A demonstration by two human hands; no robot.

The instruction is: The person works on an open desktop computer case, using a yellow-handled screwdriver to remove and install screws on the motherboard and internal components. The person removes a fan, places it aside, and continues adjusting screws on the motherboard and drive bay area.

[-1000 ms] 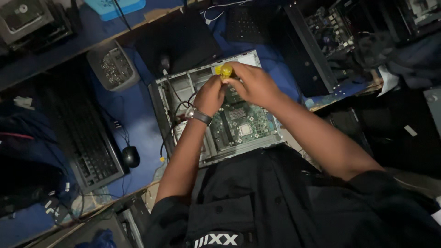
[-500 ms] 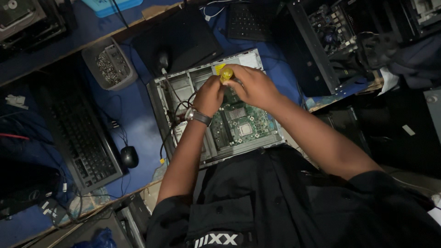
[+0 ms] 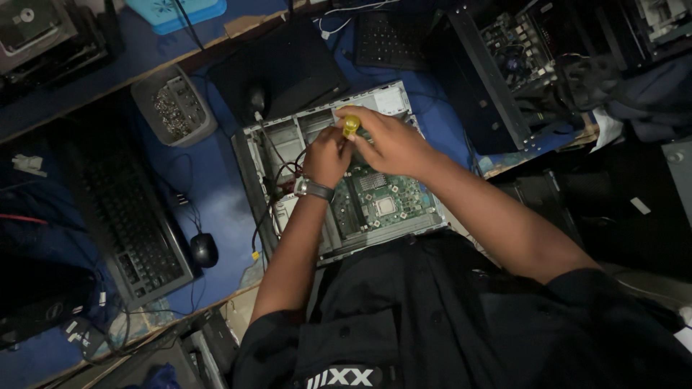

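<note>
An open desktop computer case (image 3: 256,173) lies flat on the blue bench, its green motherboard (image 3: 386,202) exposed. Both hands meet over the case's far half. My right hand (image 3: 389,140) grips a screwdriver with a yellow handle (image 3: 351,126), which stands upright between the two hands. My left hand (image 3: 328,155), with a watch on the wrist, is closed beside the screwdriver's shaft; what its fingers hold is hidden. Red and black cables (image 3: 277,191) run along the case's left side.
A black keyboard (image 3: 137,230) and a black mouse (image 3: 204,249) lie to the left. A grey tub of small parts (image 3: 173,108) stands at the far left of the case. Another keyboard (image 3: 389,39) and an open computer chassis (image 3: 512,65) sit at the far right.
The view has shifted slightly; both hands stay over the case with the screwdriver, and my left hand has closed in nearer the yellow handle.
</note>
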